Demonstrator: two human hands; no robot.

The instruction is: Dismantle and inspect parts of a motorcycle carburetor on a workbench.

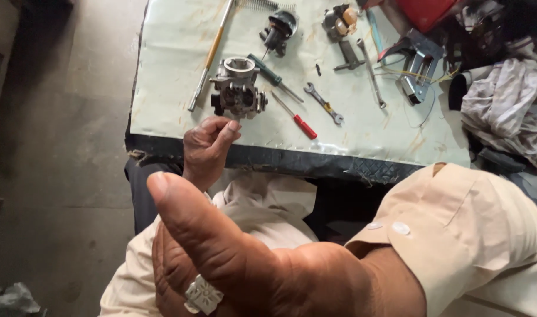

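My left hand (208,147) hovers at the front edge of the table (162,47), fingers curled and thumb against forefinger; nothing shows between them. Just beyond it a grey metal carburetor (238,88) stands on the pale sheet, a short gap from the fingertips. My right hand (221,258) is raised very close to the camera, thumb stretched out and a silver ring on one finger. Its other fingers are mostly hidden, and I see nothing in it. A beige sleeve (462,229) covers that arm.
Beside the carburetor lie a green-handled screwdriver (272,75), a red-handled screwdriver (303,124), a small spanner (324,104), a long rod (211,56) and a slim wrench (371,73). Small engine parts (279,29), a metal bracket (418,61) and crumpled cloth (503,100) fill the far right. Concrete floor (63,147) lies left.
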